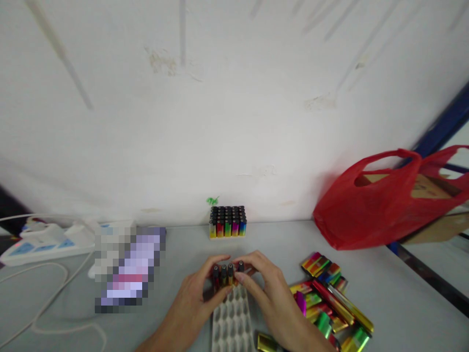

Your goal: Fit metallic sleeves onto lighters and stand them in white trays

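A pale tray [231, 320] with rows of hollows lies in front of me, its far end between my hands. Several upright lighters [223, 276] with black tops stand side by side at that far end. My left hand [200, 296] curls round them from the left, index finger behind and thumb in front. From the right, my right hand [266, 283] pinches another black-topped lighter [241, 267] between thumb and fingers, at the right end of the row. Its lower part is hidden by the fingers, so I cannot tell whether it touches the tray.
Against the wall stands a filled block of colourful lighters [227, 227]. Loose shiny lighters [326, 313] are heaped right of my right hand. A red plastic bag [370, 210] holding cardboard sits at the back right. A power strip [44, 247], cables and a blurred-out phone-like screen [134, 269] lie left.
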Demonstrator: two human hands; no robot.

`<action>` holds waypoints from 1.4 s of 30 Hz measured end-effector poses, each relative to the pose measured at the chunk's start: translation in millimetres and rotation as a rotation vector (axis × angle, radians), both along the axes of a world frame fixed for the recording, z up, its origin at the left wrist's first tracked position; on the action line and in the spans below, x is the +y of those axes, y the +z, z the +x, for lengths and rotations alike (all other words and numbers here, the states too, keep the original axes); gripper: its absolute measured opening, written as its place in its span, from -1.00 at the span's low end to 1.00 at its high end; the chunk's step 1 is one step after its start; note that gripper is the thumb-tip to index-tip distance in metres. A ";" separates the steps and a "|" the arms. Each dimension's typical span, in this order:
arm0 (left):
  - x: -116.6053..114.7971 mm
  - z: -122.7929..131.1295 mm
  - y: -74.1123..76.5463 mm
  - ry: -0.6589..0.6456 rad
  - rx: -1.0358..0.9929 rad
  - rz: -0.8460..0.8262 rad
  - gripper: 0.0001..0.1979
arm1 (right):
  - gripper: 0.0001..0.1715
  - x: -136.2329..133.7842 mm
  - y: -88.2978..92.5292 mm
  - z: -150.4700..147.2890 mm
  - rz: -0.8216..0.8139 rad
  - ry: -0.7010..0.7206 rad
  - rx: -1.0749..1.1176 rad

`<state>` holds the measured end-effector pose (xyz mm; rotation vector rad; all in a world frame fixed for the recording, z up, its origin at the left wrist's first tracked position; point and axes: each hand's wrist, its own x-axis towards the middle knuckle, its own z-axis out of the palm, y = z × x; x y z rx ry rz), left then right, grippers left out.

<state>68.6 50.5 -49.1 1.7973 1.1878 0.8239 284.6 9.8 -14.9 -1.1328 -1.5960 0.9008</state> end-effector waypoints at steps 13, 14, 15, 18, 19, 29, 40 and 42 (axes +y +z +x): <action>-2.4 1.0 4.6 0.010 0.013 -0.026 -0.42 | -0.65 -9.6 -3.6 0.2 -0.064 -0.036 -0.101; -2.7 1.1 4.9 0.008 0.012 -0.029 -0.42 | -0.65 -10.4 -3.2 0.5 -0.065 -0.047 -0.111; -2.9 1.2 5.1 0.006 0.011 -0.030 -0.41 | -0.64 -10.7 -1.9 1.0 -0.064 -0.060 -0.120; -2.8 1.3 5.2 0.015 0.015 -0.033 -0.39 | -0.64 -7.8 8.6 6.5 -0.036 -0.110 -0.131; -2.7 1.3 5.1 0.017 0.019 -0.037 -0.39 | -0.66 -6.1 13.7 10.6 -0.022 -0.126 -0.136; -2.8 -0.6 1.7 0.035 0.057 -0.058 -0.36 | -0.53 -48.7 16.8 80.0 -0.118 -0.612 -0.788; -2.7 -1.1 3.1 0.028 0.066 -0.068 -0.35 | -0.65 -66.6 -7.2 72.0 -0.219 -0.614 -1.009; -2.8 -0.7 1.7 0.023 0.061 -0.072 -0.35 | -0.67 -65.0 -14.6 72.9 -0.207 -0.605 -0.953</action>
